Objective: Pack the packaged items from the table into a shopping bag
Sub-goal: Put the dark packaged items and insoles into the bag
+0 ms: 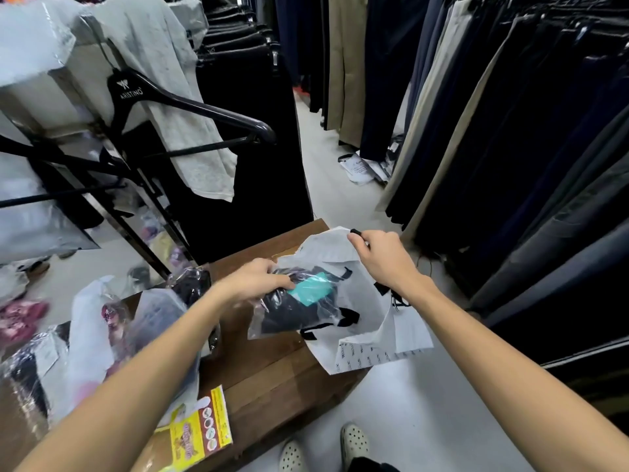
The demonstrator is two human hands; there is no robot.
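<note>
Yellow leaflet [200,434] sits near edge of table [272,379] | left hand [253,279] grips clear packet of dark clothes [299,308], halfway into white shopping bag [367,321] | right hand [383,257] pinches bag's black handle at far rim, holding it up

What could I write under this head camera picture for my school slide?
In a clothes shop, the left hand slides a clear-wrapped packet into a white shopping bag held open by the right hand.

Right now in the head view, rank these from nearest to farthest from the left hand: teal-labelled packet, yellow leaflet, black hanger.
From the left hand:
1. Teal-labelled packet, gripped by it at the bag mouth.
2. Yellow leaflet, on the table's near edge.
3. Black hanger, up on the left rack.
</note>
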